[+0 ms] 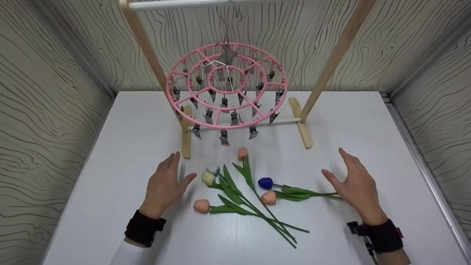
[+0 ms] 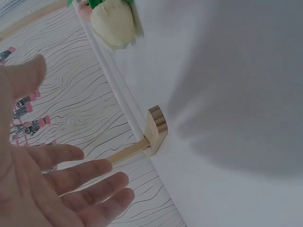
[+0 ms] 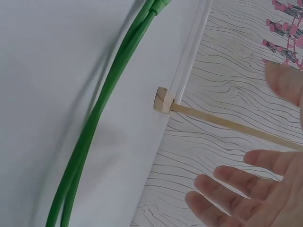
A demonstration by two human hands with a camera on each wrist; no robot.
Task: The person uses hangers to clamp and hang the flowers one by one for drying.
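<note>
Several artificial tulips lie on the white table between the hands. At the left of the group are a pale yellow tulip [image 1: 208, 178], a whitish tulip [image 1: 213, 169] and a peach tulip [image 1: 201, 206]. Another peach tulip [image 1: 242, 153] points toward the back. A blue tulip [image 1: 265, 183] and a third peach tulip [image 1: 269, 197] lie with stems toward the right hand. My left hand [image 1: 164, 186] hovers left of the flowers, fingers spread, holding nothing. My right hand [image 1: 357, 187] is above the stem ends [image 3: 94, 118], its fingers apart and nothing in its grasp.
A pink round clip hanger [image 1: 226, 127] with several metal clips hangs behind the flowers from a rack with a white top bar [image 1: 184, 4]. The rack's wooden feet [image 1: 186, 143] stand on the table [image 1: 121, 154]. Wood-patterned walls [image 1: 294, 48] enclose the back and sides.
</note>
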